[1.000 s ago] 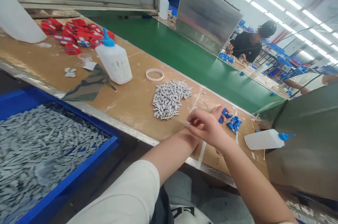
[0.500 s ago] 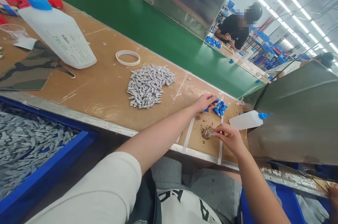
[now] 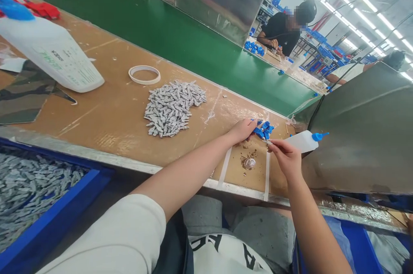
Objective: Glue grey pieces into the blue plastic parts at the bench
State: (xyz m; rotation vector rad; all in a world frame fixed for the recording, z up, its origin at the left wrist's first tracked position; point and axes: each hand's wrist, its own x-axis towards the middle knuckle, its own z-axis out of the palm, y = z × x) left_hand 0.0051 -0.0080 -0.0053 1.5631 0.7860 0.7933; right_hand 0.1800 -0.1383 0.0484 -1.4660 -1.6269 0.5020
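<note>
My left hand [image 3: 243, 130] is closed at the edge of a small cluster of blue plastic parts [image 3: 266, 129]; blue shows at its fingertips, which are partly hidden. My right hand [image 3: 286, 156] pinches a small light-grey piece [image 3: 267, 142] between thumb and fingers, just in front of the cluster. Below the hands, a little round clear dish [image 3: 249, 162] rests on the bench amid brown spots. Beside my right hand lies a white squeeze bottle [image 3: 302, 141] with a blue nozzle, partly covered by the fingers.
A heap of grey parts [image 3: 174, 108] lies left of my hands, near a tape ring [image 3: 144, 75] and a large bottle [image 3: 69, 56]. Behind runs a green conveyor belt [image 3: 155, 35]. A metal panel [image 3: 361, 136] bounds the right. A person [image 3: 284, 31] works across the belt.
My right hand has moved up from the clear dish to the blue parts, with the small grey piece in its fingers. My left hand has stayed close to the cluster. The view has shifted slightly.
</note>
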